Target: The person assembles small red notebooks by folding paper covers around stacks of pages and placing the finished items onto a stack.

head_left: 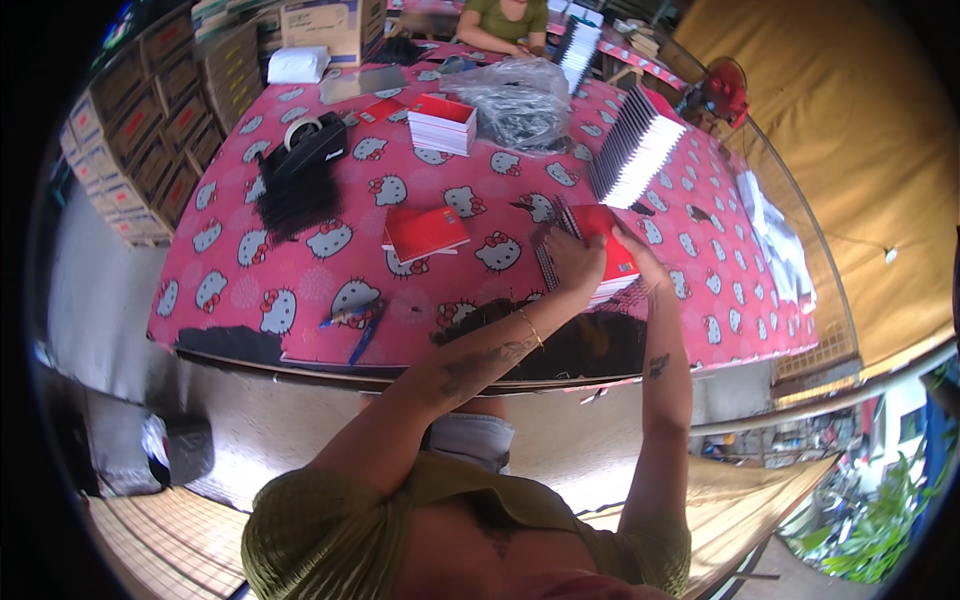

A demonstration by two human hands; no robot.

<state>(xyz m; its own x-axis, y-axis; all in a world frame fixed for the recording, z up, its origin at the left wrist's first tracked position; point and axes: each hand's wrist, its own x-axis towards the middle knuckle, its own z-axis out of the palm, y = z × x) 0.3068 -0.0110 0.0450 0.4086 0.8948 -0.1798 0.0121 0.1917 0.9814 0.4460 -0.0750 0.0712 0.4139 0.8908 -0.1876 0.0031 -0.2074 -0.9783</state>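
A stack of red-covered notebooks (620,264) with dark spiral binding along its left side lies near the table's front edge, right of centre. Over its left, bound side lies my left hand (577,262), fingers against the notebooks. My right hand (640,258) presses on the right side, so the stack sits between both palms; some fingertips are hidden. To the left, a few red booklets (427,234) lie loosely piled. Behind my hands stands a tall leaning stack of spiral notebooks (640,148), white page edges facing me.
Across the pink patterned table (330,275) lie blue pens (365,335), a black tape dispenser (322,143), black binding pieces (297,205), a red-topped paper stack (440,132) and a clear plastic bag (520,105). Another person (505,22) sits opposite. Cardboard boxes (150,120) stand left, a fan (723,92) right.
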